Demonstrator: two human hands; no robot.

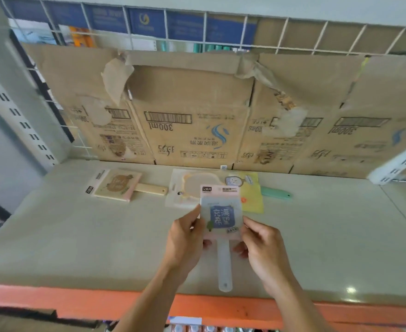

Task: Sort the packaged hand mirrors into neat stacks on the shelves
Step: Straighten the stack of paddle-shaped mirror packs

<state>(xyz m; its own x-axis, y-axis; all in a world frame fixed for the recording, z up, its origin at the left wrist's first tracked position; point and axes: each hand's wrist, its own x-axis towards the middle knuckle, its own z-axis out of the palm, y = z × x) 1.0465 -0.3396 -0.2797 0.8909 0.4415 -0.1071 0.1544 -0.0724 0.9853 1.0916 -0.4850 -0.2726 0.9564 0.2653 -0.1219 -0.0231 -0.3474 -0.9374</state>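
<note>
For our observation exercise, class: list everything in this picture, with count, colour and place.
held mirror: one, pale with blue label, over the shelf front
beige mirror: one, beige, wooden handle, back left on shelf
white pack: one, white, mid-back, partly behind held mirror
yellow pack: one, yellow, green handle, right of white pack
cardboard: several sheets, brown, along the back
grid: one, white wire, above cardboard
shelf: one, grey top, orange front edge
hands: two, left hand and right hand pinching held mirror's sides
</note>
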